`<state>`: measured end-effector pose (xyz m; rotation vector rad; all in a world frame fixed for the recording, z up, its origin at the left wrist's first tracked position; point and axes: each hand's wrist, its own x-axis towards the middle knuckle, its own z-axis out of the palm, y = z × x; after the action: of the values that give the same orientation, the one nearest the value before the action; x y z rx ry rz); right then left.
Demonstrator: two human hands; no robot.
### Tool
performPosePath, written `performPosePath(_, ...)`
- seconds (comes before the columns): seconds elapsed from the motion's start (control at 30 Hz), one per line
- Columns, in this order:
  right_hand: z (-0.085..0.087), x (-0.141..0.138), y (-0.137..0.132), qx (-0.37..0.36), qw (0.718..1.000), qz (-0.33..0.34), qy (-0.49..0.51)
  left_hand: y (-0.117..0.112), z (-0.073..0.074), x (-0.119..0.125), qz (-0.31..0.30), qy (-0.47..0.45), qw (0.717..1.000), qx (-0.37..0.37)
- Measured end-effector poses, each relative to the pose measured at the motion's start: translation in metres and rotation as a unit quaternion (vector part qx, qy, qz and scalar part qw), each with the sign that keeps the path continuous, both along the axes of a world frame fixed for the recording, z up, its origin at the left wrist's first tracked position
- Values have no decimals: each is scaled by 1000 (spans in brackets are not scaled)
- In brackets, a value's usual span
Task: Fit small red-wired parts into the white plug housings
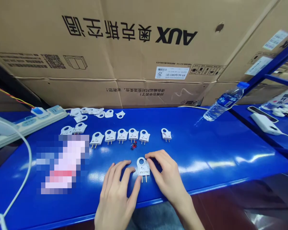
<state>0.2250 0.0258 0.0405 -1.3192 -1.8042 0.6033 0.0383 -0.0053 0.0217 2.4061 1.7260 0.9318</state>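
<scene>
**Blue table and what lies on it**

The glossy blue table (206, 153) carries a row of white two-pin plugs (122, 135) across its middle, with one more plug (166, 134) set apart to the right. A single plug (143, 167) lies near the front edge, and a small red part (133, 146) sits between it and the row. Loose white plug shells (96, 112) are scattered at the back. A power strip (31, 120) lies at the left, and a water bottle (224, 101) lies on its side at the right.

Cardboard box (134, 48): "AUX"; label perhaps "25".
</scene>
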Motion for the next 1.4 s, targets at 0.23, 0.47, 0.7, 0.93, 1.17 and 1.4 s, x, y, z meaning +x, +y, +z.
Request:
performPosePath(0.23, 2, -9, -3, -23, 999, 3, 23, 2, -2, 0, 1, 1, 1000, -4)
performPosePath(0.47, 2, -12, -4, -44, 998, 20, 32, 0, -2, 1, 8, -6, 1000, -10)
performPosePath(0.7, 4, -11, -3, -53, 998, 16, 31, 1, -3, 1, 6, -2, 1000, 0)
performPosePath(0.93, 2, -11, -4, -43, 999, -3, 24, 1, -3, 1, 7, -8, 1000, -5)
performPosePath(1.17, 3, -10, -3, -51, 998, 12, 28, 0, -1, 1, 8, -11, 1000, -7)
performPosePath(1.4, 3, -10, -4, -39, 999, 8, 10, 2, -1, 2, 11, -14, 1000, -10)
